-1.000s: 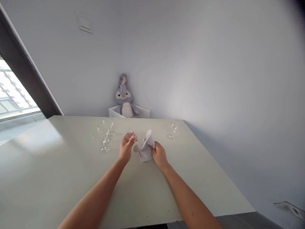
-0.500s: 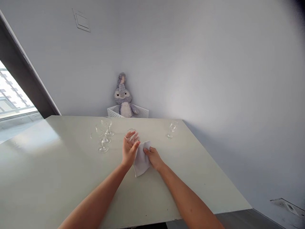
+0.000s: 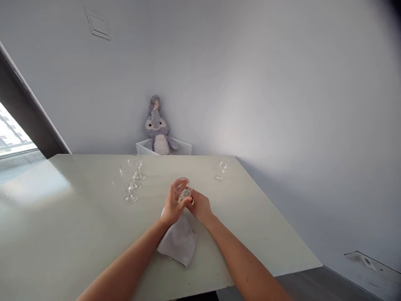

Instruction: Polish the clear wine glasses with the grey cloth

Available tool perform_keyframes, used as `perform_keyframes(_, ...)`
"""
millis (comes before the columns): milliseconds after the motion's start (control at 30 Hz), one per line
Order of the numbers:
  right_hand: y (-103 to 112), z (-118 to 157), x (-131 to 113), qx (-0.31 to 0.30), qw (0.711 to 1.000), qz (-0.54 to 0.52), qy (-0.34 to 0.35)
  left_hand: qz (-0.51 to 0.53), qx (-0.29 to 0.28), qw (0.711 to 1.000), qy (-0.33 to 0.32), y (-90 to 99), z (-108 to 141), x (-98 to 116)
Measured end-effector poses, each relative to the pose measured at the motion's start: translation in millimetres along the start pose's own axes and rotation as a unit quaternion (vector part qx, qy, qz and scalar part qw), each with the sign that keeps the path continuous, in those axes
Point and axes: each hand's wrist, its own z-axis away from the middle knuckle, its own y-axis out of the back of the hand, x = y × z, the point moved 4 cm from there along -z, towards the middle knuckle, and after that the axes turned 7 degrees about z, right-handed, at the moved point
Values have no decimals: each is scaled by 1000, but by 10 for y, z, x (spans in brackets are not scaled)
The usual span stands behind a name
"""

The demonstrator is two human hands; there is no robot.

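Above the middle of the table, my left hand [image 3: 175, 203] is wrapped round the bowl of a clear stemmed glass [image 3: 182, 187], which is tilted with its rim up and away from me. My right hand [image 3: 199, 205] meets it from the right, its fingers closed at the lower part of the same glass; the stem and foot are mostly hidden by the fingers. A light grey cloth [image 3: 179, 241] lies crumpled on the table under my left wrist, with neither hand gripping it.
Several clear stemmed glasses [image 3: 130, 196] stand in a group at left on the pale table [image 3: 94, 242]. Another stemmed glass [image 3: 222, 168] stands alone at the back right. Behind the table's far edge, a plush toy [image 3: 159, 129] sits in a white basket [image 3: 185, 148] against the wall.
My right hand has let go of the cloth, which now lies on the table, and has closed on the lower part of the glass. The glass has moved slightly right and nearer. The view has shifted slightly.
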Motion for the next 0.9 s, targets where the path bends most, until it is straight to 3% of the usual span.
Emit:
perform_keyframes(100, -122, -19, 63, -13, 1000, 11, -2, -43, -37, 997, 45, -78, 93, -97)
perform_keyframes(200, -127, -105, 248, 0, 998, -10, -64, -140, -58, 987, 53, -27, 112, -156)
perform_keyframes(333, 1, -326, 614, 33, 983, -52, -174, -233, -19, 968, 86, 148, 72, -272)
perform_keyframes(433, 82, -506, 860, 41, 974, -49, -219, -233, 25, 963, 131, 238, 54, -373)
perform_keyframes(567, 96, -676, 1074, 45, 965, -45, -256, -225, 30, 960, 162, 257, 50, -444)
perform_keyframes(900, 84, -866, 1163, 61, 955, -38, -288, -212, 28, 961, 174, 269, 53, -445)
